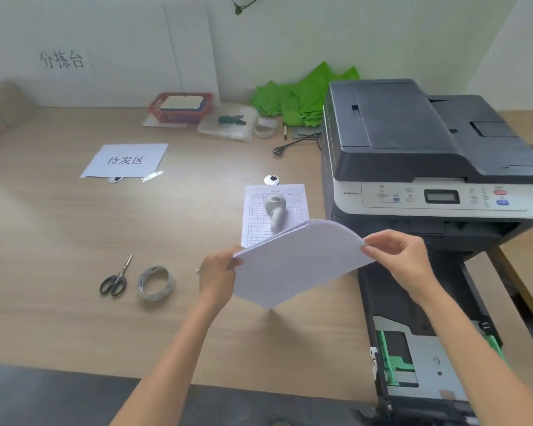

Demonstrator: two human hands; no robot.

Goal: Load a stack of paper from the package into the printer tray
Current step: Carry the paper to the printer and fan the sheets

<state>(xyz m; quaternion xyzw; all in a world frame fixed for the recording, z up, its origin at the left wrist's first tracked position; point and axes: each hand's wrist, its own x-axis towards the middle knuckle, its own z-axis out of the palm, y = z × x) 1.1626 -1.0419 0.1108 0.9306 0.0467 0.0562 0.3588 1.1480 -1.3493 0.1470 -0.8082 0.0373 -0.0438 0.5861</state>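
A white stack of paper (293, 265) is held above the table in front of me, bowed upward into an arch. My left hand (217, 275) grips its left edge and my right hand (400, 256) pinches its right edge. The dark grey printer (413, 142) stands at the right. Its paper tray (425, 358) is pulled out toward me, below my right forearm, with green guides showing and no paper inside. No paper package is in view.
Scissors (115, 279) and a tape roll (155, 282) lie left of my hands. A printed form (259, 222) with a white handheld device (276, 212) on it lies behind the stack. A red basket (180, 107), green cloth (302, 96) and a power plug (277, 150) sit further back.
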